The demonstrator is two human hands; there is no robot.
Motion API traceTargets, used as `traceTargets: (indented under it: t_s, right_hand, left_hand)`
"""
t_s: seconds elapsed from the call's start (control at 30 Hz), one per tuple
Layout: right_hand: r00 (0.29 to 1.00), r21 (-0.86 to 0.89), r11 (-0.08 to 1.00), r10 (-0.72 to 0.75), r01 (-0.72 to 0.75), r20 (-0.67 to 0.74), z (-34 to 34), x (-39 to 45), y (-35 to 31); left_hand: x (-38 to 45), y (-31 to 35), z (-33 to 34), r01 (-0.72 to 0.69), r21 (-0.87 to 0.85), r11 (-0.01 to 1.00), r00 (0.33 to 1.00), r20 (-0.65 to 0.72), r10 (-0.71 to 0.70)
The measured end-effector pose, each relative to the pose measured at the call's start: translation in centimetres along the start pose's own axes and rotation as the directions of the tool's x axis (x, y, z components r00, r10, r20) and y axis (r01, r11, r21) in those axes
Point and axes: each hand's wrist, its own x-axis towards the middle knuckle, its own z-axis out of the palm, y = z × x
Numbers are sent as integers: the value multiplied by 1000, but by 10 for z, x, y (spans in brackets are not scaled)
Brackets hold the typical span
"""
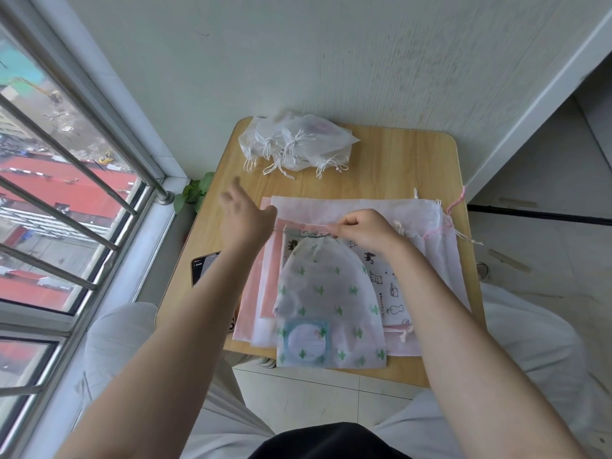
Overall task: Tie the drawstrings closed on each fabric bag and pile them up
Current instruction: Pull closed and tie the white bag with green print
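Step in hand: While my right hand [359, 228] pinches the drawstring at the gathered neck of the cactus-print bag [326, 303], I judge the cord is being drawn tight; no knot shows yet.
Left hand: my left hand [246, 218] is blurred, left of centre, fingers spread loosely and gripping nothing that I can see.
Bag position: the cactus-print bag lies lower centre of the frame, on top of a stack of flat bags [364, 210], neck pointing away from me.
Handling: thin, translucent cloth, so I expect it to be very light, limp and easy to crumple; it would probably slide on the bags beneath. The cord ends at the neck look like the best place to hold, not the body.
Finished pile: a heap of tied white bags [298, 144] sits upper centre, on the far edge of the wooden table [397, 160].
Other things: a phone [202, 266] lies at the table's left edge, partly under my forearm; a pink cord [455, 202] trails at the right.
In the way: loose cords from the stacked bags lie near my right hand and could snag.
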Motion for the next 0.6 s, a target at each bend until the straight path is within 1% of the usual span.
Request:
traceTargets:
  t_s: [0.03, 0.07, 0.1, 0.13, 0.17, 0.2, 0.23, 0.33, 0.4, 0.47, 0.53, 0.57, 0.6]
  right_hand:
    - [1000, 12, 1000, -4, 4, 28, 1, 0, -1]
    - [998, 25, 1000, -4, 3, 55, 2, 2, -2]
    - [996, 36, 999, -5, 2, 83, 2, 1, -4]
    - [992, 40, 999, -9, 4, 126, 1, -1, -7]
    - [987, 34, 999, -11, 6, 159, 1, -3, -9]
    - [985, 28, 999, -21, 17, 170, 1, -4, -10]
    - [987, 23, 999, -35, 31, 154, 0, -5, -12]
    - [995, 59, 995, -79, 75, 67, -1, -7, -13]
    - [996, 85, 993, -84, 83, 15, 0, -7, -13]
    - [996, 78, 994, -81, 82, -24, 3, -7, -13]
    - [994, 46, 996, -78, 81, -72, 7, -6, -12]
    - [993, 30, 996, -77, 80, -91, 8, -5, -12]
    - [992, 17, 997, -74, 77, -103, 10, -5, -12]
  left_hand:
    - [-3, 4, 2, -165, 33, 986, 986, 6, 165]
    - [-6, 10, 5, -292, 10, 956, 954, 72, 290]
    - [-9, 15, 8, -344, -39, 938, 920, 186, 345]
    - [-13, 21, 9, -339, -76, 938, 883, 319, 345]
    - [-17, 25, 11, -301, -105, 948, 848, 425, 316]
    - [-21, 28, 13, -261, -126, 957, 823, 489, 289]
    - [-24, 31, 13, -241, -131, 962, 807, 524, 274]
    - [-25, 36, 16, -299, -30, 954, 777, 573, 261]
    - [-23, 35, 18, -308, 33, 951, 776, 587, 231]
    - [-18, 32, 17, -310, 120, 943, 813, 547, 198]
    - [-13, 27, 14, -352, 274, 895, 864, 464, 197]
    - [-11, 25, 12, -342, 290, 894, 880, 434, 195]
    - [-9, 25, 10, -308, 230, 923, 884, 427, 189]
